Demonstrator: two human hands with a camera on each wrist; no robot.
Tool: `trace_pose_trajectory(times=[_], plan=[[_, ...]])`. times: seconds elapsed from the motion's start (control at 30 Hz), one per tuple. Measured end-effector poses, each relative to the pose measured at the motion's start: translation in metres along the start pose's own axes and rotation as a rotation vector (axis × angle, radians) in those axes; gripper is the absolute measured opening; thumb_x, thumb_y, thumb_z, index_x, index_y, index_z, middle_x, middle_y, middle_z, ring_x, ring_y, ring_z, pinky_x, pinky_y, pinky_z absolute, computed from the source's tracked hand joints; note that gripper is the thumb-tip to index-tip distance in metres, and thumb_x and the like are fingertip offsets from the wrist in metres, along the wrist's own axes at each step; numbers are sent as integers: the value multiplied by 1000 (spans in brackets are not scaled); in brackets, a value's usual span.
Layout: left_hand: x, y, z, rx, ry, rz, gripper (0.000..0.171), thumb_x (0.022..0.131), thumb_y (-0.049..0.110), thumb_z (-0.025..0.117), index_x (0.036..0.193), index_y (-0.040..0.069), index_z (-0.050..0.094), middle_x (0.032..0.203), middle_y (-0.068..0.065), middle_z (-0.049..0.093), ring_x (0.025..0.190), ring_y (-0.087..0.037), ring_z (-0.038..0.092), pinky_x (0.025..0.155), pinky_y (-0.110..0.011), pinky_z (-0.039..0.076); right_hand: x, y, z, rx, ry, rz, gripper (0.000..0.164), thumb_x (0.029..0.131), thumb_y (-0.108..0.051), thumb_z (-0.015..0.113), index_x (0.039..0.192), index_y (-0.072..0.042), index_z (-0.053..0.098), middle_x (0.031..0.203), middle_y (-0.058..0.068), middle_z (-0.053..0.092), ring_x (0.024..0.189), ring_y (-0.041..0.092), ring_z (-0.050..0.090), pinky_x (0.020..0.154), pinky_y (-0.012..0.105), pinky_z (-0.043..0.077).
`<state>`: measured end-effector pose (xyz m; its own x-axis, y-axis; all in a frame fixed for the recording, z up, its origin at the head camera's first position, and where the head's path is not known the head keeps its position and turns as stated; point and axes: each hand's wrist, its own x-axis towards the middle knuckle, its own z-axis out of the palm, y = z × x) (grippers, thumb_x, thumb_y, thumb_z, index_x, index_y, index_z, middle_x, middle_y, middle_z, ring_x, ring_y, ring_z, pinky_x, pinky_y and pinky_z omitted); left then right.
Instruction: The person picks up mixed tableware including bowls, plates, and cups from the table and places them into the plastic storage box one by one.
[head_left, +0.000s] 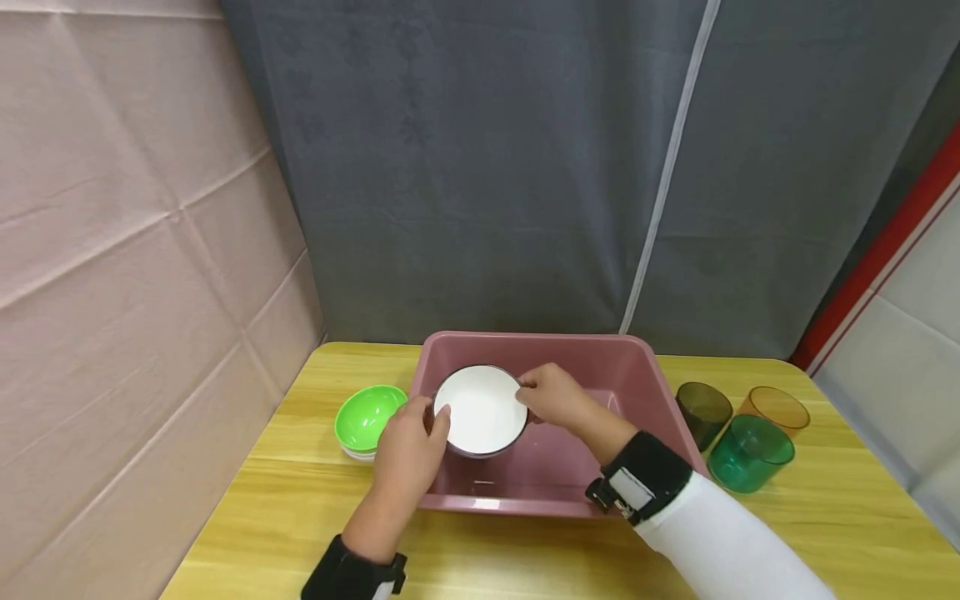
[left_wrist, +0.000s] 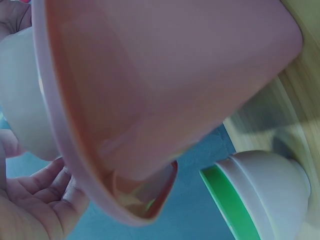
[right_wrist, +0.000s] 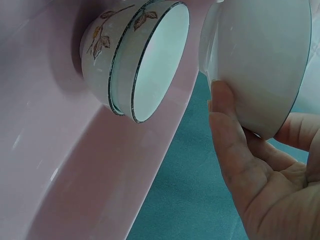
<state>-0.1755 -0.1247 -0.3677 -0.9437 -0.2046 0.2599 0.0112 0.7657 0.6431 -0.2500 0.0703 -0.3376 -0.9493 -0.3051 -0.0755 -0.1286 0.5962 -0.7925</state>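
On the wooden table (head_left: 525, 554) stands the pink basin (head_left: 540, 471), whose left rim could catch a dish carried too low, and inside it sits a nested pair of floral bowls (right_wrist: 100, 65) that a careless drop might chip. The white bowl (head_left: 480, 410) is over the basin's left part, and would probably tip if one side were let go first. Its rim is pinched by the left hand (head_left: 412, 446) and, opposite, the right hand (head_left: 558, 396), both partly closed with thumbs over the edge, and smooth glaze could make either grip slip.
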Motion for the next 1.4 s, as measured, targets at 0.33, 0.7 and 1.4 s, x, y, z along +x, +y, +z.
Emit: trace_pose_trajectory(times=[0.33,0.7,1.4], plan=[[-5,-5,-2,108,44,78,30,93,28,61,103,0,64,95,-14,63,90,-30,62,78,-47,51,8,0,-2,4,-8,36,17,88,-2,55,86,3,71,64,4,59,57,18,60,63,35,56],[-16,-9,-8,201,1,255,35,89,25,67,111,-1,61,106,-14,62,101,-31,59,85,-47,50,26,3,1,-3,-22,93,20,91,-5,53,89,3,71,70,8,65,61,17,66,65,34,56],[-30,-18,-9,272,3,446,38,84,24,72,112,1,62,104,-10,61,100,-27,58,89,-42,48,47,13,11,-44,-13,174,19,90,-4,55,98,4,71,85,11,67,64,17,67,65,34,57]])
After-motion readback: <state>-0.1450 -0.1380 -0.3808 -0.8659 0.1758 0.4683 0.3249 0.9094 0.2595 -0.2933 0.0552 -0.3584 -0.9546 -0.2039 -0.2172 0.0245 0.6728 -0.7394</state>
